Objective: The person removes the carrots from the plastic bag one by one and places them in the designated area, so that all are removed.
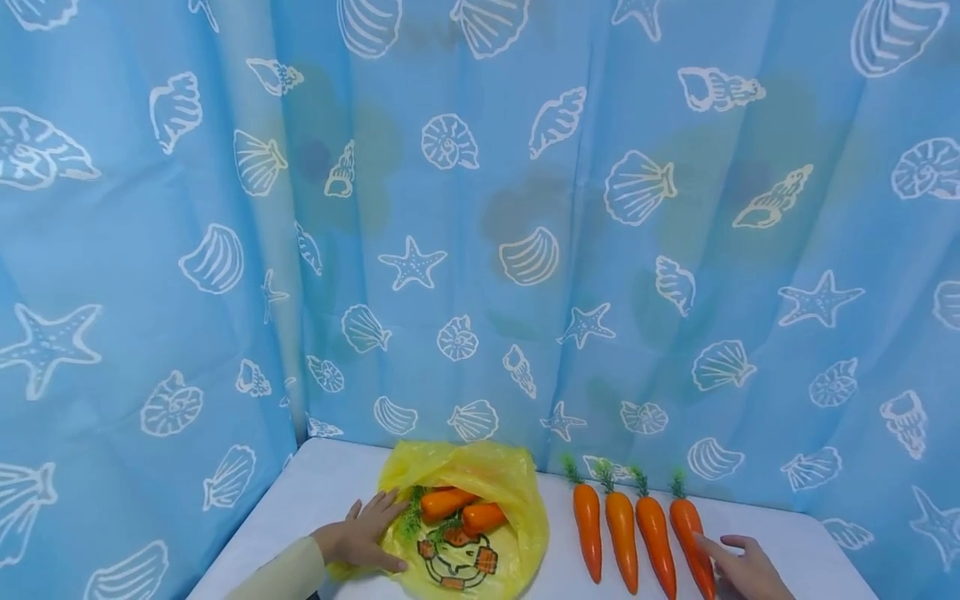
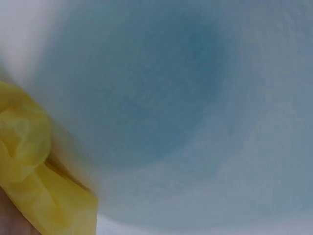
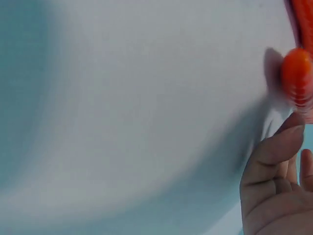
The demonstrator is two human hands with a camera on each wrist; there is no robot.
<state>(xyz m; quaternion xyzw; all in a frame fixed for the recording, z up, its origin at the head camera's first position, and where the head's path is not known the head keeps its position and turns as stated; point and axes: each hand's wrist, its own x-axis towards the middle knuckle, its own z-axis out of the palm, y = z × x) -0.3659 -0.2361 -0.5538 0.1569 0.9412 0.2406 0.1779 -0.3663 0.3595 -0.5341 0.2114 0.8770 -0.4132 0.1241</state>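
A yellow plastic bag (image 1: 528,508) with a printed cartoon lies on the table, its mouth gaping. Inside, two orange carrots (image 1: 483,518) with green tops show; deeper contents are hidden. My left hand (image 1: 363,535) rests on the bag's left edge with its fingers spread. In the left wrist view, yellow bag folds (image 2: 29,161) appear at the lower left. Right of the bag, several carrots lie side by side, tops away from me. At the rightmost carrot (image 1: 692,537), my right hand (image 1: 750,571) has its fingertips against the side, fingers loosely extended. The right wrist view shows the thumb beside a carrot tip (image 3: 296,73).
The white table (image 1: 802,550) ends at the back against a blue curtain (image 1: 480,200) printed with shells and starfish. More curtain hangs along the left side. Between the bag and the leftmost carrot (image 1: 587,529) in the row lies a narrow strip of tabletop.
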